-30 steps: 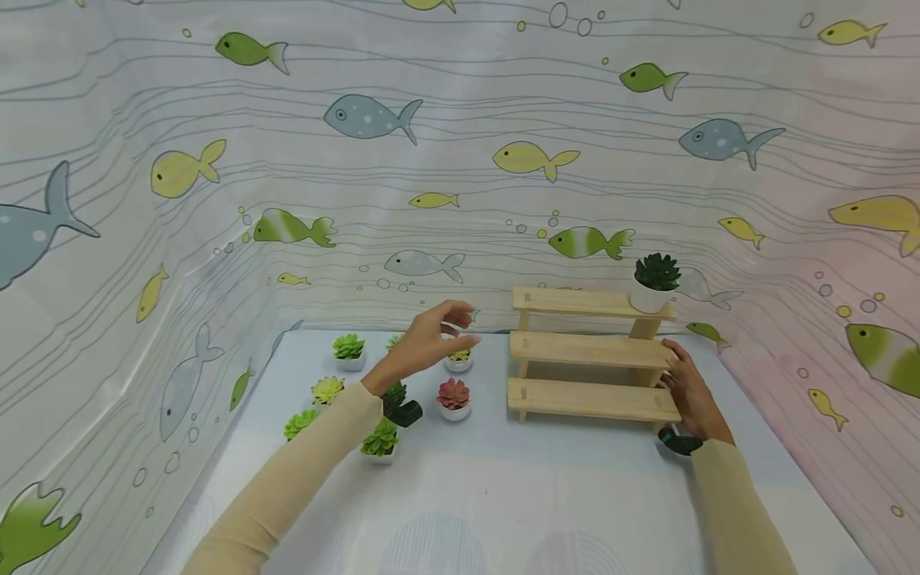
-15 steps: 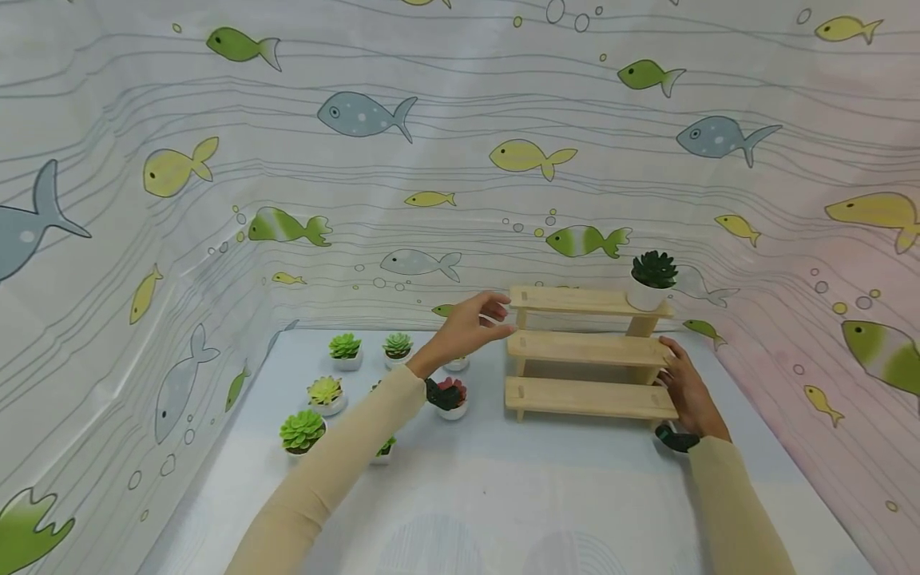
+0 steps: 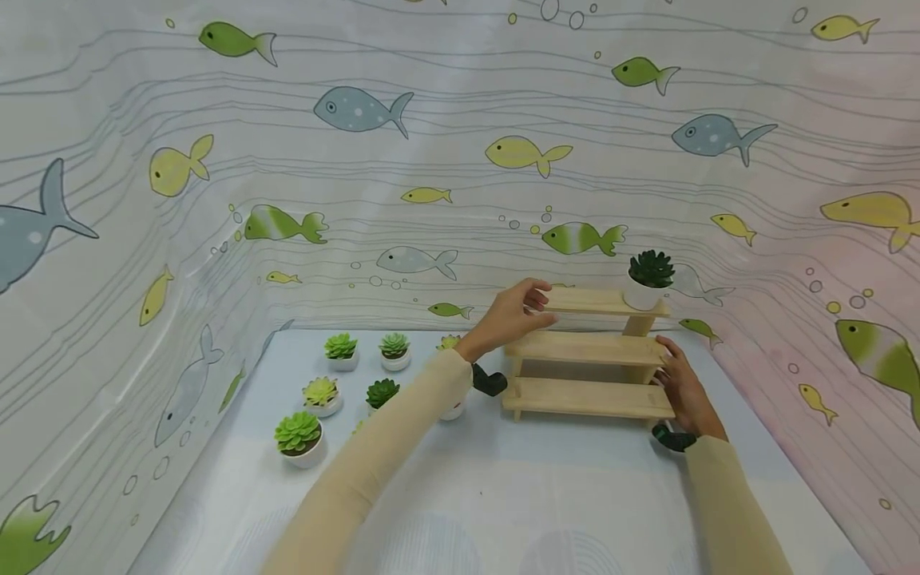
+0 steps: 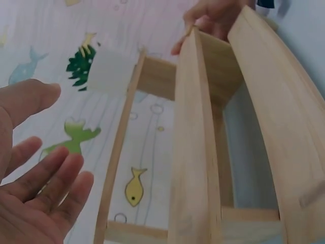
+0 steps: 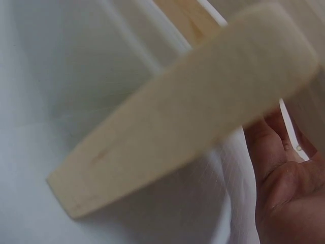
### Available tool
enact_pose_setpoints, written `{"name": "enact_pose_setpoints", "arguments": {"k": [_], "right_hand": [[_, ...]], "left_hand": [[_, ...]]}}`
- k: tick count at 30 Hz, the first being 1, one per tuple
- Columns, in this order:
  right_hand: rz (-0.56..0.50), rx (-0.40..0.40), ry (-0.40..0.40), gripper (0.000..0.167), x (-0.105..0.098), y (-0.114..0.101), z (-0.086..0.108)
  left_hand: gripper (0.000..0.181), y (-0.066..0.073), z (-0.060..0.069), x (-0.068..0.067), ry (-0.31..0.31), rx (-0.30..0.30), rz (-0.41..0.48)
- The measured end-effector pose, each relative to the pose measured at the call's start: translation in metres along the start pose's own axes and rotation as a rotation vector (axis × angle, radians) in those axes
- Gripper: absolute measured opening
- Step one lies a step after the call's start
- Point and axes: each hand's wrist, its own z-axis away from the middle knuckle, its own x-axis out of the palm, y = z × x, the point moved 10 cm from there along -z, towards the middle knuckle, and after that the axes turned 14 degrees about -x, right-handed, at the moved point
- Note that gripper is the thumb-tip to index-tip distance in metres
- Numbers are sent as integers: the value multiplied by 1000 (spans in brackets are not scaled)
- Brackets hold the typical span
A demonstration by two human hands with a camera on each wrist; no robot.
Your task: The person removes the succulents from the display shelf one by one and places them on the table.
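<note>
My left hand [image 3: 512,313] hovers at the left end of the top step of a three-step wooden plant stand [image 3: 585,348]. In the left wrist view its fingers [image 4: 56,188] are loosely bent and apart from the thumb, with nothing between them. My right hand [image 3: 686,391] grips the stand's right side at the end of the middle step; part of its hold is hidden by the wood. A dark green potted succulent [image 3: 649,279] in a white pot stands on the right end of the top step.
Several potted succulents stand on the left of the table [image 3: 503,495], among them a bright green one [image 3: 298,435], a yellow-green one [image 3: 321,395] and a pale green one [image 3: 394,350]. The left sleeve hides some. A fish-print sheet [image 3: 446,152] rises behind and at both sides.
My left hand has moved right, from above the succulents to the top step's left end. The right hand keeps its place at the stand, and the dark green succulent has not moved.
</note>
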Motion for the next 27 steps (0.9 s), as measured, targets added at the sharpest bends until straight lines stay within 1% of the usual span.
{"name": "enact_pose_setpoints", "arguments": {"k": [4,8,12,15,18,21,27], "right_hand": [[-7,4,6,45,-3,0,-1],[5,16,15,45,-5,3,-2],[0,17,19,48,-8,3,-5],[-5,30,19,49,-10,4,-5],[2,40,30,48,-11,5,-5],[13,40,42,48,-10,4,-6],[1,44,33,50,-5,1,-12]], "left_hand": [[57,8,-14,17,-9,-3,42],[55,14,-28,33,-10,-42,87],[54,22,-42,45,16,-67,97],[53,28,-53,55,32,-54,95],[53,31,-62,64,36,-44,95],[53,31,-70,69,54,-45,99],[56,29,-86,67,120,-60,99]]}}
